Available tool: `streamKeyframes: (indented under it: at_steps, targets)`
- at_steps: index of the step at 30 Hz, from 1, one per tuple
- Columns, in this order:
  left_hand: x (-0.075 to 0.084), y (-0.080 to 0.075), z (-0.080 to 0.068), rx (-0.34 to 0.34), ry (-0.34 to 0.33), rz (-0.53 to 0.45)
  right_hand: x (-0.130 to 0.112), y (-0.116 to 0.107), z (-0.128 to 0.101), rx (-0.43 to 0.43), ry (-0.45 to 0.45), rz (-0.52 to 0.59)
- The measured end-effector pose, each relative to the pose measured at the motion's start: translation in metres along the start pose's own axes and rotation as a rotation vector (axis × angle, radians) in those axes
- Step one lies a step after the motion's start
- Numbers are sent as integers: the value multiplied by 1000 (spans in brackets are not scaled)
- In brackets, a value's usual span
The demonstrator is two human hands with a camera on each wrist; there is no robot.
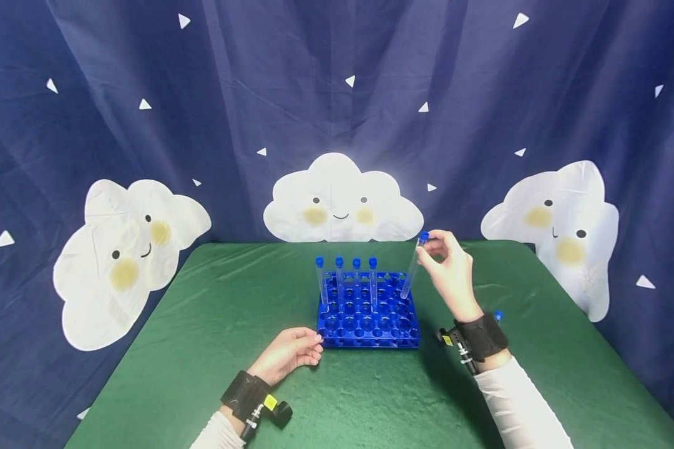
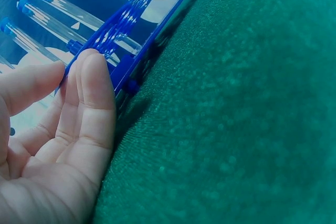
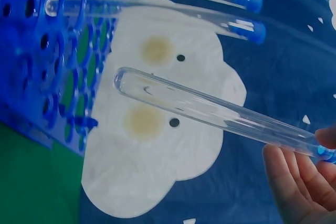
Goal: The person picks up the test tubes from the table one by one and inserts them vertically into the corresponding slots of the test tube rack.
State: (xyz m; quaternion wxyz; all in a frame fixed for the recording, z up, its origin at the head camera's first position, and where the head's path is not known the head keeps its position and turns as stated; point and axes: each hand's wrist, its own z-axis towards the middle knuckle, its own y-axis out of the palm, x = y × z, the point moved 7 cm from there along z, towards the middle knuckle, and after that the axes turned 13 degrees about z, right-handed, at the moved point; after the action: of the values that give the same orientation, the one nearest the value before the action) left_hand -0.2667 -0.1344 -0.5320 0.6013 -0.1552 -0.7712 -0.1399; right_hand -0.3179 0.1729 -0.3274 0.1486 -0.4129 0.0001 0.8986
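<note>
A blue test tube rack [image 1: 367,342] with rows of round holes stands on the table. Several clear test tubes [image 1: 339,284] with blue caps are upright in it, toward its left and middle. My right hand [image 1: 452,274] pinches another capped test tube [image 3: 210,113] near its cap, thumb against fingers. That tube leans over the rack's right side, its rounded bottom apart from the holes in the right wrist view. At the rack's front left corner, my left hand [image 2: 79,124] grips the edge between thumb and fingers.
A blue cap [image 1: 498,315] shows beside the right wrist strap, the rest hidden behind the arm. Green cloth covers the table [image 1: 213,312]. A dark blue curtain [image 1: 337,118] with white clouds hangs behind its far edge.
</note>
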Motion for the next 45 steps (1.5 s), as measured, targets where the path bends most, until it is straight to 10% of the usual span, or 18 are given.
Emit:
streamKeyframes:
  at_steps: [45]
  targets:
    - [3,1,-1,2,-8,-4,35,43,-36,-211,47,-116]
